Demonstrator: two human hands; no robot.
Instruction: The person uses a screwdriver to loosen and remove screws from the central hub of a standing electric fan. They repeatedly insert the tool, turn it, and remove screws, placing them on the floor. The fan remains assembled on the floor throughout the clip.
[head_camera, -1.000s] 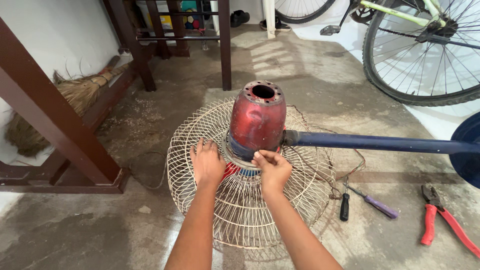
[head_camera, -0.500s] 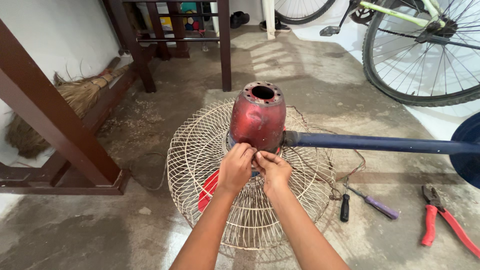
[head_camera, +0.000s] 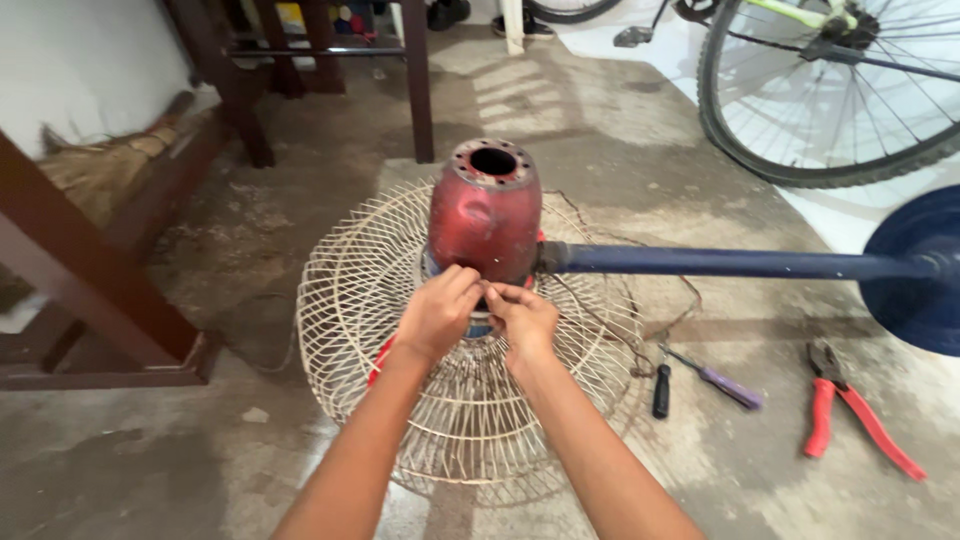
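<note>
Both hands (head_camera: 480, 312) at red fan motor (head_camera: 486, 222) base, above wire guard (head_camera: 340, 300)

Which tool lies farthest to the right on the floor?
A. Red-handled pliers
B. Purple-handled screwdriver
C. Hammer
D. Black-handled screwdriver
A: the red-handled pliers lie right of both the purple-handled screwdriver and the black-handled screwdriver, below the blue base; no hammer is in view.

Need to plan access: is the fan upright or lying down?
Lying down: the fan's pole runs level above the floor, and the cage lies flat on the concrete.
</note>
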